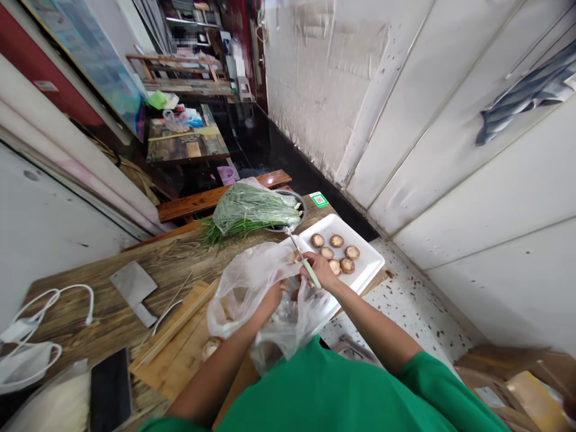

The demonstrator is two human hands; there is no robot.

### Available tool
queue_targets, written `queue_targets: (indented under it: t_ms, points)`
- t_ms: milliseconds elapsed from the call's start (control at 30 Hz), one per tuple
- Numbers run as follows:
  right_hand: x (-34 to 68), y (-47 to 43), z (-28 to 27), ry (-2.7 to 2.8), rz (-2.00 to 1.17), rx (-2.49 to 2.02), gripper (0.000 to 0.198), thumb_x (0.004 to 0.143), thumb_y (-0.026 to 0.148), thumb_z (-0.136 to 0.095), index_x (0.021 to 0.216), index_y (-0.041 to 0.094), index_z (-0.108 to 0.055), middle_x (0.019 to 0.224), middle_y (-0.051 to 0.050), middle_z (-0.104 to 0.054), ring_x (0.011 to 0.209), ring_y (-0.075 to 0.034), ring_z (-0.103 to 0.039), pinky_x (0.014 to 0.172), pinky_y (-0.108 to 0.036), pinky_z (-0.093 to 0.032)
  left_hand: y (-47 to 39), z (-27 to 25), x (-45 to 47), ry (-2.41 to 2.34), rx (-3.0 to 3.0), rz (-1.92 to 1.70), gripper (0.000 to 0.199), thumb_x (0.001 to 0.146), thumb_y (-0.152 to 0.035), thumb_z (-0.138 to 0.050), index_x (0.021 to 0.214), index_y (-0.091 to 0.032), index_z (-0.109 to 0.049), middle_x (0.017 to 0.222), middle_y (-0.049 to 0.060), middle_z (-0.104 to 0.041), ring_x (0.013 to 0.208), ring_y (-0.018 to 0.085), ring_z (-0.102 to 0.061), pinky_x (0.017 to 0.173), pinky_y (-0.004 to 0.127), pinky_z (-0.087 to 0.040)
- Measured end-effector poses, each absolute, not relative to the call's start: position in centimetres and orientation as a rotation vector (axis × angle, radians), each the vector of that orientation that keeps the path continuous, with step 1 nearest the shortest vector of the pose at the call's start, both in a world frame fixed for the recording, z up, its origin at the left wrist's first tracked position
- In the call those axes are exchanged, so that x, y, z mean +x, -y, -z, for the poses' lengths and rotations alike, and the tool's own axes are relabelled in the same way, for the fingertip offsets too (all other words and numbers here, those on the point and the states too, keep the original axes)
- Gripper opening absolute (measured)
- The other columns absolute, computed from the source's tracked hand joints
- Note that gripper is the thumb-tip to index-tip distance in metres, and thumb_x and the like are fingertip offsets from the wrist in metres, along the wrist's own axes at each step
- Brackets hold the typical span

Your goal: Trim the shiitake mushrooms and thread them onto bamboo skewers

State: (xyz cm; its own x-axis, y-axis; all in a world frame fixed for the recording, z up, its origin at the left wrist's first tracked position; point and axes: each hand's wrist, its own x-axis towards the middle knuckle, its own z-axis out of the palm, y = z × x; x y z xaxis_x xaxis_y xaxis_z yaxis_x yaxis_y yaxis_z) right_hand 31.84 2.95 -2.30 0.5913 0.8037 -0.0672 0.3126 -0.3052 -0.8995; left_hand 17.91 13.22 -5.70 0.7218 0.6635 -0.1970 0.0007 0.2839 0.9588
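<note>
My right hand (321, 271) is closed round the pale green handle of a small knife (312, 275), its blade pointing away and to the left. It hovers at the left side of a white tray (365, 273), where several brown mushrooms (352, 252) lie with their undersides up. Inside the mouth of a clear plastic bag (238, 270) is my left hand (270, 300); the bag and the hand's own back hide its fingers, so their grip does not show. More mushrooms are partly visible in the bag, between the two hands.
Behind the bag, green vegetables in plastic (252, 207) lie against a round bowl (302, 210). Left on the wooden table are a cleaver (134, 287), a wooden board (189, 342), a dark phone (110, 390) and a white cable (54, 294). A wall (405, 150) stands to the right.
</note>
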Motion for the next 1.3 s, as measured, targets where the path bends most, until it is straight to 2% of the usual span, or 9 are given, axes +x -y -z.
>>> queue_targets:
  t_ms: [67,200,300,400,567,700,900,1100,1300]
  points:
    - [31.0,-4.0,3.7,0.880,-0.691,-1.889,0.037,0.065,0.016,-0.050,0.101,0.016,-0.060,0.059,0.005,-0.056,0.044,-0.008,-0.049,0.045,-0.017,-0.039,-13.3,3.4,14.6,-0.660,1.344,-0.423,0.027,0.054,-0.002,-0.066,0.076,-0.017,-0.068,0.084,0.006,-0.065,0.095,0.025,-0.056,0.089,0.033,-0.039]
    - [28.1,-5.8,6.8,0.885,-0.807,-1.911,0.031,0.066,0.015,-0.052,0.096,0.015,-0.062,0.062,0.003,-0.060,0.050,-0.010,-0.055,0.048,-0.019,-0.042,-12.0,-1.1,10.4,-0.537,1.472,-0.078,0.048,0.059,-0.012,-0.068,0.105,-0.023,-0.061,0.095,0.004,-0.065,0.087,0.022,-0.058,0.077,0.030,-0.045]
    - [26.2,-6.0,8.3,0.916,-0.844,-1.915,0.023,0.067,0.018,-0.057,0.088,0.015,-0.064,0.064,0.002,-0.062,0.058,-0.012,-0.058,0.053,-0.020,-0.045,-10.7,-1.7,10.6,-0.556,1.206,-0.134,0.045,0.061,-0.014,-0.070,0.103,-0.022,-0.057,0.092,0.003,-0.065,0.082,0.017,-0.060,0.072,0.026,-0.046]
    - [26.2,-4.6,8.4,0.926,-0.842,-1.921,0.027,0.073,0.028,-0.057,0.097,0.016,-0.062,0.067,0.001,-0.062,0.061,-0.013,-0.058,0.056,-0.022,-0.046,-10.3,0.1,12.3,-0.685,0.946,-0.299,0.041,0.062,-0.013,-0.069,0.099,-0.021,-0.055,0.091,0.002,-0.065,0.079,0.015,-0.061,0.067,0.025,-0.048]
    - [28.6,1.3,5.4,1.050,-0.461,-2.009,0.043,0.078,0.041,-0.053,0.112,0.015,-0.056,0.089,-0.005,-0.063,0.075,-0.015,-0.057,0.070,-0.025,-0.045,-11.5,3.4,15.2,-0.624,0.534,-0.335,0.021,0.074,-0.011,-0.056,0.095,-0.015,-0.054,0.094,0.009,-0.065,0.093,0.023,-0.062,0.082,0.042,-0.049]
    - [28.3,6.4,3.2,1.235,-0.177,-2.316,0.045,0.080,0.044,-0.050,0.116,0.017,-0.056,0.091,-0.008,-0.061,0.079,-0.019,-0.057,0.071,-0.026,-0.042,-11.9,4.8,17.7,-0.625,0.365,-0.389,0.024,0.086,-0.026,-0.043,0.097,-0.011,-0.057,0.101,0.013,-0.064,0.098,0.023,-0.060,0.088,0.041,-0.047]
    - [26.1,7.5,2.5,1.231,-0.333,-2.593,0.041,0.083,0.047,-0.045,0.111,0.020,-0.057,0.090,-0.008,-0.061,0.078,-0.020,-0.059,0.066,-0.026,-0.041,-10.8,6.2,20.5,-0.570,0.448,-0.606,0.024,0.088,-0.029,-0.042,0.104,-0.021,-0.058,0.111,0.004,-0.061,0.105,0.016,-0.055,0.092,0.033,-0.044]
    - [26.3,5.7,2.0,1.257,-0.425,-2.686,0.042,0.084,0.048,-0.045,0.109,0.017,-0.056,0.093,-0.012,-0.062,0.080,-0.023,-0.060,0.066,-0.029,-0.042,-9.6,6.3,21.3,-0.520,0.536,-0.713,0.026,0.087,-0.029,-0.044,0.109,-0.021,-0.055,0.119,0.005,-0.057,0.114,0.017,-0.049,0.099,0.033,-0.036]
    - [26.2,4.8,1.6,1.304,-0.460,-2.676,0.046,0.084,0.051,-0.042,0.112,0.016,-0.055,0.096,-0.013,-0.063,0.082,-0.025,-0.061,0.068,-0.031,-0.044,-9.1,6.7,21.3,-0.512,0.664,-0.783,0.034,0.086,-0.035,-0.046,0.118,-0.026,-0.048,0.124,0.004,-0.054,0.114,0.016,-0.049,0.099,0.033,-0.036]
